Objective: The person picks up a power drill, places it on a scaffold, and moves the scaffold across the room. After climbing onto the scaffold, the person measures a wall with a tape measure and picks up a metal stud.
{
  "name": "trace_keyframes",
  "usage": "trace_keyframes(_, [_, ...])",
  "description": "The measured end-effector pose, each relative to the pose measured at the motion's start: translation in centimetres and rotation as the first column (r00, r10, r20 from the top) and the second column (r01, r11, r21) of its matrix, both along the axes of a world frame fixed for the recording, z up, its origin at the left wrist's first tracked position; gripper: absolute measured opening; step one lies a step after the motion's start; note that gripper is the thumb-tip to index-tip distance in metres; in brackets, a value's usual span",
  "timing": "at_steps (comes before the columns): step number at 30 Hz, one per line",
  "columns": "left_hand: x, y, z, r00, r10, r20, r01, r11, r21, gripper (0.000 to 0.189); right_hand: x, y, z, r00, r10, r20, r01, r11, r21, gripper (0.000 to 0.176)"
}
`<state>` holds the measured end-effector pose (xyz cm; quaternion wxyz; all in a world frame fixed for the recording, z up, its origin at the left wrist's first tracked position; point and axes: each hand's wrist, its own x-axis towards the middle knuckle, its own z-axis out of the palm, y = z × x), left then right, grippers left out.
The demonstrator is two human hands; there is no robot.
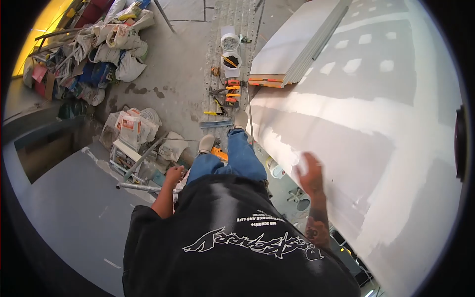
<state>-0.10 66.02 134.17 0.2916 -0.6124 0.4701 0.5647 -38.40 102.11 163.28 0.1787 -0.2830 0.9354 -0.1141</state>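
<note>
Beside the plastered white wall (356, 163), my right hand (309, 173) is raised with its fingers apart and nothing in them; whether it touches the surface I cannot tell. My left hand (175, 175) hangs near the end of a metal pole (143, 187), its fingers curled; what they hold, if anything, is too small to make out. Past my feet on the narrow plank (198, 116) lie an orange and black drill (231, 99), a yellow-handled tool (213, 113) and grey metal strips (215, 124).
Two white buckets (230, 42) stand farther along the plank. Stacked boards (292, 42) are to its right. Full sacks (129, 67) and debris crowd the upper left. Paper bags (130, 126) sit at the left, above a grey panel (74, 208). The floor lies below the plank.
</note>
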Motion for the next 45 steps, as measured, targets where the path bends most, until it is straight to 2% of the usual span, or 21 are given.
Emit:
trace_keyframes(2, [-2.9,1.1,0.0,1.000,0.022,0.011,-0.023,0.999,0.038,0.040,-0.8,-1.3,-5.8,0.922,0.055,0.384,-0.038,0.998,-0.051,0.048])
trace_keyframes(4, [-5.8,2.9,-0.4,0.999,-0.037,0.039,0.036,0.999,0.038,0.040,-1.4,-1.2,-12.3,0.855,0.114,0.506,-0.144,0.989,0.022,0.048])
trace_keyframes(8, [-12.8,6.5,-3.9,0.992,-0.126,0.028,0.125,0.992,0.024,0.040,-2.3,-2.8,-24.1,0.774,0.057,0.631,-0.190,0.971,0.145,0.051])
trace_keyframes(11, [-16.9,7.6,-9.8,0.987,-0.159,-0.006,0.159,0.987,0.031,0.039,-0.8,-3.8,-32.1,0.648,0.042,0.760,-0.277,0.943,0.184,0.056])
trace_keyframes(12, [-18.1,7.9,-12.8,0.987,-0.159,-0.029,0.160,0.986,0.041,0.039,0.1,-3.5,-34.6,0.683,0.073,0.727,-0.305,0.933,0.193,0.056])
trace_keyframes(14, [-22.3,6.8,-18.6,0.924,-0.380,-0.042,0.376,0.923,-0.079,0.039,0.9,-4.8,-36.4,0.745,0.129,0.654,-0.356,0.907,0.227,0.054])
trace_keyframes(17, [-26.1,4.8,-35.9,0.794,-0.607,-0.024,0.571,0.759,-0.312,0.044,-0.7,-6.7,-39.5,0.820,0.098,0.564,-0.306,0.907,0.288,0.054])
trace_keyframes(20, [-33.8,0.5,-45.8,0.782,-0.620,0.059,0.593,0.712,-0.377,0.066,-2.7,-6.9,-41.3,0.848,0.030,0.530,-0.194,0.947,0.256,0.052])
trace_keyframes(24, [-45.0,-4.3,-55.2,0.798,-0.594,0.102,0.498,0.555,-0.666,0.083,-5.8,-7.3,-42.9,0.882,-0.031,0.470,-0.095,0.965,0.243,0.046])
trace_keyframes(28, [-54.9,-7.0,-57.5,0.748,-0.642,0.172,0.473,0.333,-0.815,0.087,-7.3,-6.9,-44.5,0.898,-0.103,0.427,-0.021,0.961,0.276,0.041])
trace_keyframes(29, [-55.8,-7.3,-58.1,0.727,-0.655,0.205,0.524,0.336,-0.783,0.086,-7.2,-6.5,-44.8,0.901,-0.114,0.418,-0.013,0.958,0.288,0.041])
trace_keyframes(31, [-57.6,-7.9,-58.4,0.687,-0.677,0.265,0.608,0.334,-0.720,0.082,-7.2,-5.7,-45.0,0.913,-0.126,0.389,0.002,0.953,0.304,0.040])
trace_keyframes(34, [-56.8,-8.8,-59.5,0.714,-0.681,0.163,0.578,0.442,-0.686,0.071,-7.3,-6.0,-44.4,0.922,-0.128,0.365,0.029,0.964,0.265,0.037])
trace_keyframes(36, [-54.7,-7.0,-55.5,0.804,-0.593,0.050,0.416,0.500,-0.760,0.064,-6.7,-6.0,-43.7,0.918,-0.130,0.374,0.044,0.972,0.229,0.038])
trace_keyframes(38, [-51.8,-6.0,-54.1,0.873,-0.460,-0.163,0.225,0.677,-0.701,0.067,-5.7,-6.0,-43.0,0.913,-0.128,0.388,0.059,0.981,0.184,0.039])
trace_keyframes(39, [-49.9,-4.6,-51.5,0.847,-0.297,-0.440,-0.030,0.800,-0.599,0.069,-4.9,-5.8,-42.5,0.911,-0.130,0.392,0.069,0.984,0.167,0.040])
trace_keyframes(41, [-46.0,-1.7,-44.9,0.760,0.034,-0.649,-0.148,0.982,-0.121,0.069,-2.9,-5.2,-42.0,0.900,-0.159,0.405,0.123,0.986,0.113,0.043])
trace_keyframes(42, [-42.2,0.4,-45.8,0.677,-0.162,-0.718,-0.034,0.967,-0.251,0.072,-1.7,-4.6,-42.2,0.892,-0.182,0.414,0.165,0.983,0.077,0.046])
trace_keyframes(43, [-40.7,2.7,-39.0,0.692,0.039,-0.721,-0.025,0.999,0.031,0.074,-0.8,-4.2,-41.9,0.884,-0.205,0.421,0.207,0.977,0.041,0.049])
trace_keyframes(44, [-38.3,4.9,-34.5,0.676,-0.239,-0.697,0.134,0.970,-0.203,0.073,0.3,-4.2,-41.2,0.833,-0.288,0.473,0.313,0.949,0.026,0.049])
trace_keyframes(45, [-38.5,5.8,-24.4,0.751,-0.010,-0.660,0.145,0.978,0.150,0.072,1.2,-4.5,-40.4,0.774,-0.368,0.516,0.423,0.906,0.011,0.049])
